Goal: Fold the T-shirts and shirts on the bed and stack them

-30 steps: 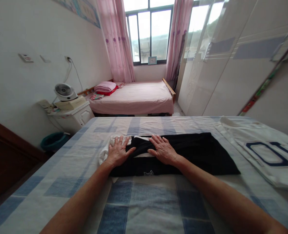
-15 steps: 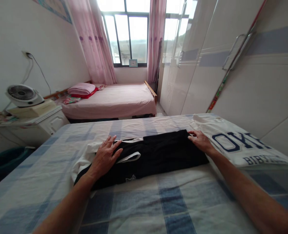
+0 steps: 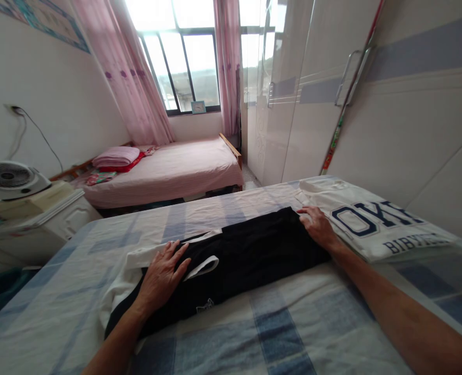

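Note:
A black-and-white shirt (image 3: pixel 254 245) lies folded into a long strip across the bed. A white trim loop and a small pale print show on its left half, and white cloth sticks out at its left end. My left hand (image 3: pixel 164 273) rests flat on that left part, fingers spread. At the far right corner, the bent fingers and thumb of my right hand (image 3: pixel 316 226) close on the shirt's edge. Just beyond my right hand lies a white shirt (image 3: pixel 371 221) with large dark letters, laid flat.
The bed has a blue-and-white checked sheet (image 3: pixel 231 333). White wardrobe doors (image 3: pixel 332 94) stand along the right. A second bed (image 3: pixel 184 161) with pink bedding is under the window. At left, a fan (image 3: pixel 12 177) sits on a box above a white cabinet (image 3: pixel 62 224).
The view has turned slightly right and tilted, so the room appears shifted left. Both hands keep their places on the black-and-white shirt, and its fold looks the same.

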`<state>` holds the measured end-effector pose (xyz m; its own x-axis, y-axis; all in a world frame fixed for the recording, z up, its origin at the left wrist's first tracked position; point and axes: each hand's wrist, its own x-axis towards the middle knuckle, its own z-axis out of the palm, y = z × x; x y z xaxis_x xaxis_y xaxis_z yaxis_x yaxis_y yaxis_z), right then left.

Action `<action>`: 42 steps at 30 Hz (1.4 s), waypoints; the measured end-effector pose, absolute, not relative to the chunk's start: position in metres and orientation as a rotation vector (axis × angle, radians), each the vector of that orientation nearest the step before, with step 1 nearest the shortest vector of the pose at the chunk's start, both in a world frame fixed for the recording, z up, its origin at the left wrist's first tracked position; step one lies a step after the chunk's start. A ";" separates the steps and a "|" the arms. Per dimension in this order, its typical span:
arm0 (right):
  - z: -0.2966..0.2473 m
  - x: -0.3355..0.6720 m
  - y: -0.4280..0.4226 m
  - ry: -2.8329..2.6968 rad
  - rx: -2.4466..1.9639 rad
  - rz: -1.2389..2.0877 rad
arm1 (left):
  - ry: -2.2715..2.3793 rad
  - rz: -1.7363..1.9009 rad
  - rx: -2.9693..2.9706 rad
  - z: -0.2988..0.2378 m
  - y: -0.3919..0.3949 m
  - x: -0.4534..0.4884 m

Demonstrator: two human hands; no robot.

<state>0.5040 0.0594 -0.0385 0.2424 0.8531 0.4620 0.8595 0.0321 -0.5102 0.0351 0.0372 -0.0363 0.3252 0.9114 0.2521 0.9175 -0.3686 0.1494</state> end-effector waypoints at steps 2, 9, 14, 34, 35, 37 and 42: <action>-0.036 0.491 0.061 -1.631 -1.746 0.004 | -1.753 -0.457 -2.539 -0.037 0.037 0.035; -0.031 0.499 0.060 -1.876 -1.519 0.311 | -1.770 -0.449 -2.541 -0.035 0.036 0.036; -0.025 0.513 0.055 -1.831 -1.649 0.172 | -1.753 -0.491 -2.539 -0.037 0.037 0.035; -0.017 0.480 0.045 -2.134 -1.542 0.298 | -2.075 -0.873 -2.269 -0.008 0.027 0.037; -0.014 0.476 0.045 -2.137 -1.529 0.278 | -2.095 -0.797 -2.257 -0.005 0.025 0.038; -0.009 0.465 0.044 -2.131 -1.472 0.239 | -2.155 -0.669 -2.279 0.003 0.023 0.039; -0.011 0.421 0.037 -2.222 -1.249 0.195 | -2.265 -0.660 -2.482 0.011 0.020 0.035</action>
